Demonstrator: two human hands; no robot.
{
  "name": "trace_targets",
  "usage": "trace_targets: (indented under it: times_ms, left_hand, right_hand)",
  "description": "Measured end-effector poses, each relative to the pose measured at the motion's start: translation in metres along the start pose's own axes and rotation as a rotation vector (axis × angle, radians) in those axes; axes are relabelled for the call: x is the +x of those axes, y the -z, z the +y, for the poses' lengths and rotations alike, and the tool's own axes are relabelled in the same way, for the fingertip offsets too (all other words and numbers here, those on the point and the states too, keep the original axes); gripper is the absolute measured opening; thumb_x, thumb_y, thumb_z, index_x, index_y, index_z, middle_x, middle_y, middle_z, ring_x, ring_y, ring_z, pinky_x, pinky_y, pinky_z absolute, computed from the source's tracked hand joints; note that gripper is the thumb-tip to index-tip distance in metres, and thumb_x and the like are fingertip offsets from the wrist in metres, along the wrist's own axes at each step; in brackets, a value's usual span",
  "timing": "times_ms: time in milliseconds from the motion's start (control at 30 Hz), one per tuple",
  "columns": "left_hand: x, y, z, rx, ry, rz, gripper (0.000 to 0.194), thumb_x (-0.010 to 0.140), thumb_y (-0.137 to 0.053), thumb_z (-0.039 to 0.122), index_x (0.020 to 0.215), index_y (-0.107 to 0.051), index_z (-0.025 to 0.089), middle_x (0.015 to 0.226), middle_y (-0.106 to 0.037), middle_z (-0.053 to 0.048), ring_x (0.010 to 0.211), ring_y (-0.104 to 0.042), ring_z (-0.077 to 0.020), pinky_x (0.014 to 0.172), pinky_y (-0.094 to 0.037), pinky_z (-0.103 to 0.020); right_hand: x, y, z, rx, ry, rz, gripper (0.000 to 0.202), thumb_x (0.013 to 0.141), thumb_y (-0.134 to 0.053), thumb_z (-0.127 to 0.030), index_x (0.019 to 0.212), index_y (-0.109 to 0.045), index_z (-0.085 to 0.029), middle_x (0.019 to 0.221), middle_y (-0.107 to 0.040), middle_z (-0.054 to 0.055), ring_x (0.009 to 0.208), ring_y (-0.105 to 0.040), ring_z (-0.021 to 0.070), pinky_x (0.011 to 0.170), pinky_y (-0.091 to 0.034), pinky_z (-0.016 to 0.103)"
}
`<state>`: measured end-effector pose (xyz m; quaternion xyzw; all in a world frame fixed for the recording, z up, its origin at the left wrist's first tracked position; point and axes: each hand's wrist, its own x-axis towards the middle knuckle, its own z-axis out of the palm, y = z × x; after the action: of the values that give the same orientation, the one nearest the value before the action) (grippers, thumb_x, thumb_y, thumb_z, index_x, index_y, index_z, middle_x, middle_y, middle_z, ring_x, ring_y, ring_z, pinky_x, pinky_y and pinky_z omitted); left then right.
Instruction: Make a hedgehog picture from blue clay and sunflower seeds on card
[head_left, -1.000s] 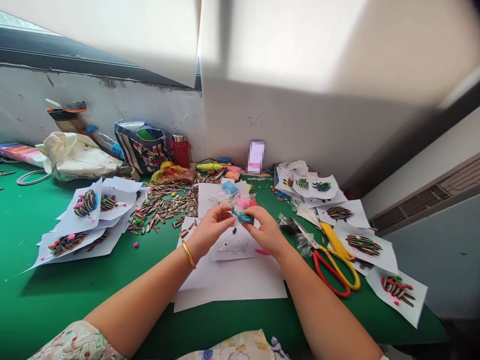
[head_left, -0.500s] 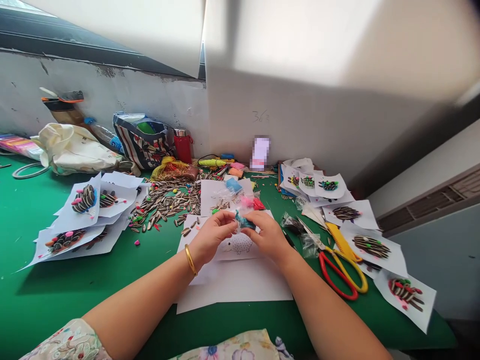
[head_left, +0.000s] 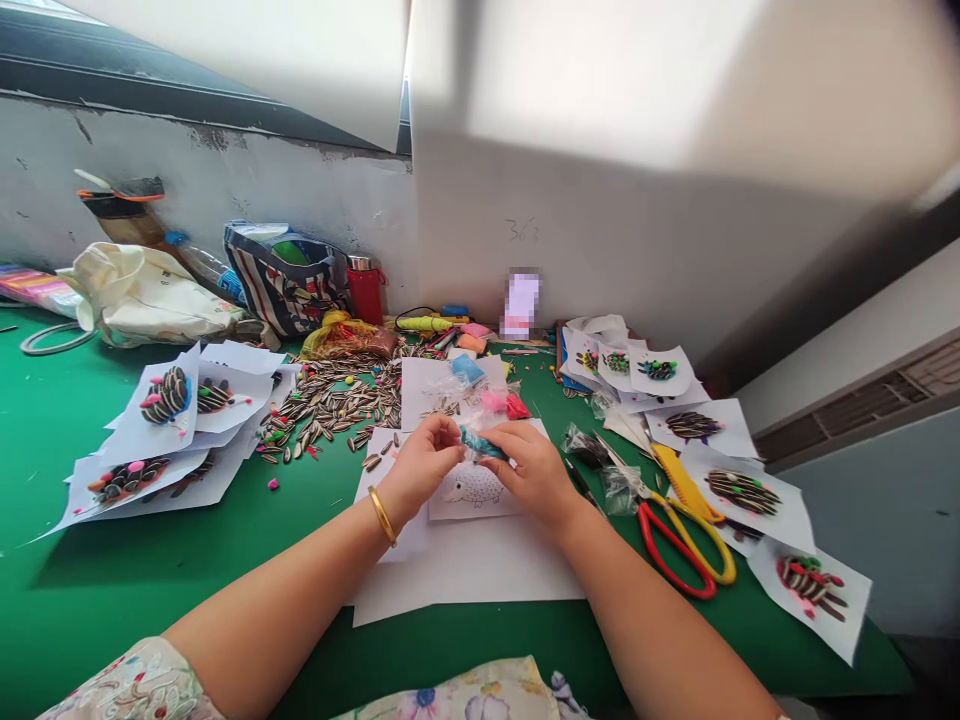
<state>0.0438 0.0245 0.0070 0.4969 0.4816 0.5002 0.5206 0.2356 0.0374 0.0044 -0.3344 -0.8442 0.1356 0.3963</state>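
Both hands are closed on one small blue lump (head_left: 484,442), the left hand (head_left: 416,468) pinching its left end and the right hand (head_left: 531,468) its right. Around them, sunflower seeds (head_left: 341,405) spread to the left, scissors (head_left: 643,493) lie to the right, and a pink lump (head_left: 493,401) sits just beyond. Between the fingertips, the blue lump appears over a hedgehog drawing (head_left: 480,488), partly covered by the hands.

Red btl (head_left: 365,292) + striped bag (head_left: 281,290) (nr wall (head_left: 322,190))
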Motion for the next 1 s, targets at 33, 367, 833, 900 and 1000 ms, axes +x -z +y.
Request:
trace_targets:
  times_ms: [33,367,833,900,1000]
  left_hand:
    - [0.0,-0.0003,-0.0001,0.022,-0.03,0.01,0.02,0.066,-0.066,0.019,0.082,-0.055,0.02,0.074,-0.054,0.004,0.069,-0.051,-0.0114,0.066,-0.041,-0.024]
    - [-0.0061,0.0014,-0.0032,0.526,-0.474,0.106,0.032,0.08,-0.063,0.015,0.111,-0.06,0.023,0.097,-0.061,-0.003,0.089,-0.058,-0.0181,0.083,-0.048,-0.034]
    - [-0.0062,0.0049,0.0024,0.584,-0.481,0.073,0.014,0.084,-0.07,0.034,0.094,-0.07,0.024,0.09,-0.067,-0.004,0.09,-0.061,-0.0218,0.084,-0.047,-0.035]
    - [-0.0053,0.0051,0.0026,0.554,-0.475,0.051,0.014,0.084,-0.07,0.034,0.094,-0.073,0.024,0.091,-0.065,-0.005,0.092,-0.061,-0.0217,0.085,-0.048,-0.035]
    - [-0.0035,0.006,0.002,0.522,-0.467,0.001,0.013,0.083,-0.07,0.032,0.092,-0.076,0.025,0.092,-0.063,-0.005,0.091,-0.06,-0.0211,0.084,-0.048,-0.035]
  right_hand:
    - [-0.0001,-0.0004,0.0,0.0,0.0,0.003,0.025,0.092,-0.064,-0.033,0.115,-0.068,-0.023,0.103,-0.07,0.008,0.096,-0.062,0.024,0.086,-0.051,0.038]
    - [0.0,-0.0007,0.0047,0.011,-0.076,-0.039,0.024,0.092,-0.064,-0.035,0.111,-0.068,-0.021,0.103,-0.071,0.008,0.097,-0.064,0.0236,0.087,-0.05,0.037]
    - [0.0011,0.0006,0.0026,0.067,-0.132,-0.039,0.026,0.094,-0.06,-0.039,0.112,-0.069,-0.022,0.104,-0.071,0.008,0.098,-0.063,0.0234,0.088,-0.049,0.036]
    - [0.0011,0.0008,0.0024,0.076,-0.129,-0.046,0.025,0.094,-0.06,-0.038,0.111,-0.07,-0.022,0.104,-0.071,0.007,0.098,-0.063,0.0227,0.088,-0.049,0.036]
    - [0.0008,0.0002,0.0026,0.069,-0.107,-0.067,0.023,0.094,-0.06,-0.038,0.106,-0.071,-0.022,0.099,-0.071,0.007,0.094,-0.063,0.0214,0.084,-0.049,0.034]
